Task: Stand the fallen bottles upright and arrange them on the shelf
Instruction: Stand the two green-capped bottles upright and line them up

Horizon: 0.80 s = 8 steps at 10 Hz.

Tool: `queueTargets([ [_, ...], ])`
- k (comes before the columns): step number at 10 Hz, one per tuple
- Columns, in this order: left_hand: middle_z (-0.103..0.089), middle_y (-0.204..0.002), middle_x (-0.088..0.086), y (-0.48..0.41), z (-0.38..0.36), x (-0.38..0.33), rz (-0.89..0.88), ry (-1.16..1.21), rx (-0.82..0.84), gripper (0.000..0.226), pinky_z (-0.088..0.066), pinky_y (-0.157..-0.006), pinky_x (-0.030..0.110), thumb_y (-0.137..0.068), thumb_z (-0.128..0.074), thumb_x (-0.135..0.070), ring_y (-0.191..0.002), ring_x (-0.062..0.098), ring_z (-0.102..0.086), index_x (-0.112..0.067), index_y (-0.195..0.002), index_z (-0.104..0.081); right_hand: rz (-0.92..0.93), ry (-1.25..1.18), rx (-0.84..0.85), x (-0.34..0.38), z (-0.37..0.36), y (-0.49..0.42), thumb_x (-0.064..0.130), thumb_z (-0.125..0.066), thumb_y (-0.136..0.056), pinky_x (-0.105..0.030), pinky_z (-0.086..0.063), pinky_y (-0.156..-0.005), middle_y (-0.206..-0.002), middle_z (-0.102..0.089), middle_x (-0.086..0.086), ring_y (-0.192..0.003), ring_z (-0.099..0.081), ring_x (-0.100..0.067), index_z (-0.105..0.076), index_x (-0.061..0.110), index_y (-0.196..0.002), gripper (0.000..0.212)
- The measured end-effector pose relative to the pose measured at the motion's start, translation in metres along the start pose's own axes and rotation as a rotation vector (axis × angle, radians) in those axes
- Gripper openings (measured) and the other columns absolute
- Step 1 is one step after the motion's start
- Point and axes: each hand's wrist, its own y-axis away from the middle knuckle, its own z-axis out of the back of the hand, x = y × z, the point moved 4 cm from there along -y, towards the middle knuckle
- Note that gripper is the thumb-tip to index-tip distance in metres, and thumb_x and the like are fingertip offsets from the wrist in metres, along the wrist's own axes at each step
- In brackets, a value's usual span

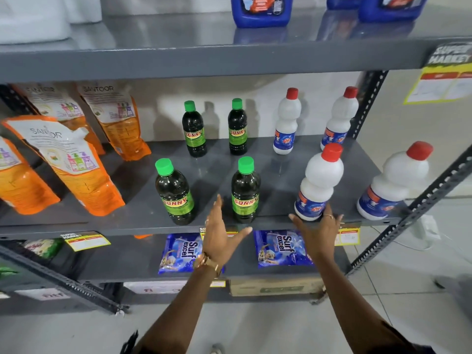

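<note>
On the grey middle shelf [278,175] stand several bottles, all upright. Dark green-capped bottles stand in two rows, two at the back [194,130] [237,127] and two at the front [175,192] [245,191]. To their right are white red-capped bottles, two at the back [287,122] [338,118] and two at the front [319,183] [394,182]. My left hand [219,236] is open between the two front green bottles, touching neither. The fingertips of my right hand [319,228] rest against the base of the front white bottle, fingers spread.
Orange refill pouches [74,164] lean at the shelf's left. Blue jugs [261,8] stand on the shelf above. Blue detergent packets [281,249] lie on the shelf below. A perforated steel upright [419,210] runs along the right edge. Yellow price tags hang on the shelf fronts.
</note>
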Motion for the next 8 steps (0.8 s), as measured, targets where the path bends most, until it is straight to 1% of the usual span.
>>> queueTargets([
  [1,-0.053,-0.132,0.007,-0.019,-0.013,0.007,0.077,0.017,0.026,0.102,-0.039,-0.099,0.038,-0.056,-0.077,-0.054,-0.123,0.022,-0.045,-0.02,-0.139,-0.031,0.03,0.013,-0.019,-0.002,0.006,-0.004,0.031,-0.082,-0.069,-0.043,-0.005,-0.12,-0.106,-0.071,-0.005,-0.098,-0.057,-0.013,-0.059,0.011,-0.112,0.052],
  [2,-0.061,-0.101,0.002,-0.022,-0.02,0.008,0.079,-0.004,-0.037,0.072,-0.045,-0.077,0.023,-0.054,-0.084,-0.041,-0.098,0.024,-0.058,-0.013,-0.114,-0.056,0.031,0.01,-0.013,-0.003,0.01,-0.004,0.025,-0.083,-0.07,-0.051,-0.021,-0.117,-0.108,-0.069,-0.006,-0.097,-0.045,-0.005,-0.06,0.011,-0.113,0.051],
  [3,-0.062,-0.096,0.001,-0.02,-0.023,0.009,0.08,0.017,-0.079,0.059,-0.039,-0.071,0.006,-0.056,-0.088,-0.027,-0.09,0.017,-0.058,-0.013,-0.107,-0.061,0.066,-0.001,0.002,-0.006,0.013,-0.006,0.028,-0.085,-0.067,-0.05,-0.027,-0.114,-0.107,-0.07,-0.006,-0.092,-0.05,-0.009,-0.061,0.012,-0.11,0.052],
  [4,-0.064,-0.097,0.001,-0.018,-0.023,0.009,0.097,0.025,-0.107,0.059,-0.041,-0.072,0.011,-0.056,-0.089,-0.028,-0.088,0.015,-0.059,-0.014,-0.107,-0.063,0.059,-0.009,0.036,-0.009,0.015,-0.008,0.032,-0.085,-0.066,-0.052,-0.034,-0.109,-0.113,-0.069,-0.008,-0.098,-0.054,-0.015,-0.059,0.012,-0.116,0.059],
  [5,-0.067,-0.095,0.001,-0.017,-0.023,0.006,0.125,0.025,-0.121,0.06,-0.046,-0.072,0.017,-0.051,-0.089,-0.033,-0.087,0.017,-0.062,-0.017,-0.103,-0.064,0.055,0.013,0.039,-0.007,0.018,-0.005,0.032,-0.084,-0.067,-0.052,-0.034,-0.11,-0.12,-0.066,-0.01,-0.112,-0.055,-0.024,-0.058,0.009,-0.119,0.063],
  [6,-0.069,-0.095,0.002,-0.015,-0.022,0.005,0.134,0.041,-0.129,0.059,-0.051,-0.073,0.025,-0.048,-0.085,-0.039,-0.087,0.017,-0.064,-0.021,-0.1,-0.065,-0.013,0.004,0.119,-0.01,0.021,-0.004,0.039,-0.082,-0.067,-0.051,-0.032,-0.112,-0.127,-0.062,-0.007,-0.125,-0.05,-0.026,-0.054,0.014,-0.126,0.07],
  [7,-0.07,-0.093,0.004,-0.014,-0.022,0.006,0.124,0.025,-0.125,0.06,-0.055,-0.075,0.032,-0.048,-0.087,-0.038,-0.085,0.015,-0.064,-0.017,-0.1,-0.065,-0.015,-0.008,0.195,-0.021,0.026,0.0,0.049,-0.078,-0.066,-0.05,-0.04,-0.107,-0.137,-0.056,-0.004,-0.13,-0.046,-0.03,-0.041,0.02,-0.139,0.087],
  [8,-0.068,-0.104,0.007,-0.015,-0.021,0.005,0.095,0.021,-0.089,0.082,-0.053,-0.084,0.04,-0.043,-0.08,-0.055,-0.096,0.023,-0.062,-0.016,-0.112,-0.059,-0.019,-0.021,0.089,-0.004,0.063,0.016,0.034,-0.078,-0.075,-0.031,-0.04,-0.099,-0.137,-0.056,-0.003,-0.125,-0.053,-0.025,-0.049,0.016,-0.137,0.071],
])
